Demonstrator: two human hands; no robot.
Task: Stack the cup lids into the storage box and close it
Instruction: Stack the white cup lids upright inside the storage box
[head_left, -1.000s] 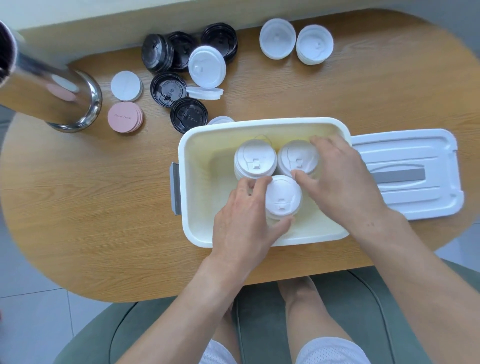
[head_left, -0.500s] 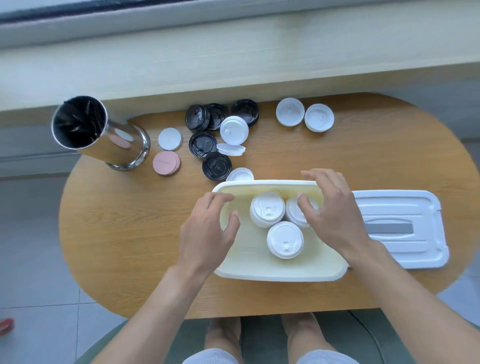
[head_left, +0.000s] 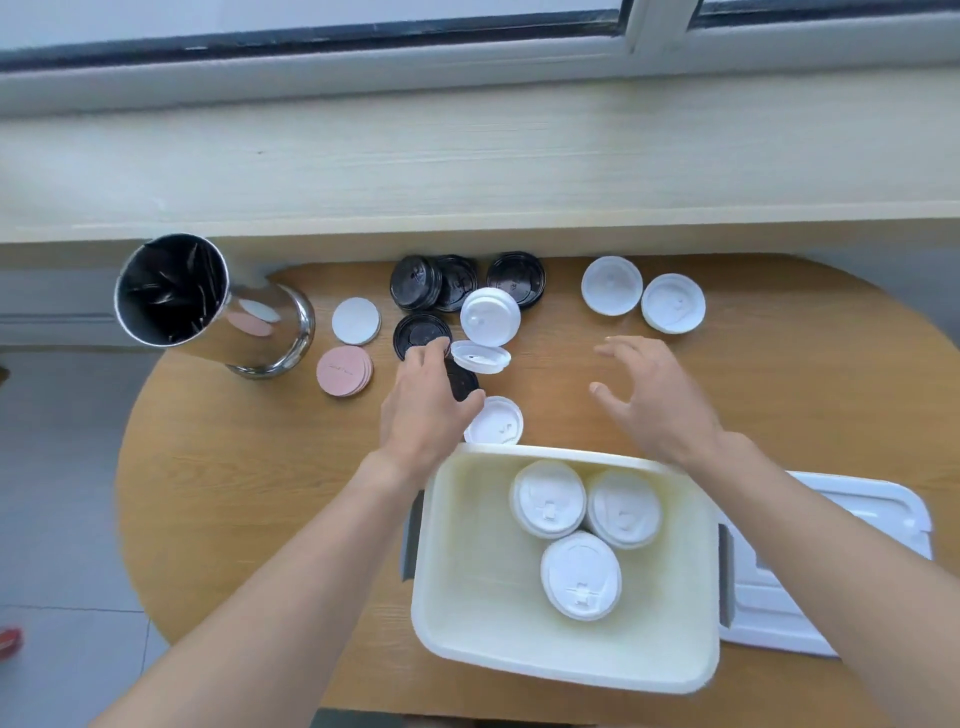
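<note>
A wooden table (head_left: 208, 493) stands under a window sill. Nearest, the box (head_left: 457, 613) holds three white lid stacks (head_left: 579, 574), with its cover (head_left: 779, 618) lying just right of it. Beyond the box's far rim, the left hand (head_left: 423, 410) curls its fingers around a black lid (head_left: 462, 382). The right hand (head_left: 654, 400) hovers with fingers spread, holding nothing. Farther off lie black lids (head_left: 434, 283), white lids (head_left: 644, 296), pink discs (head_left: 343, 371) and a steel cup (head_left: 208, 306).

Three white lids (head_left: 581, 575) in open box (head_left: 462, 582)
</note>
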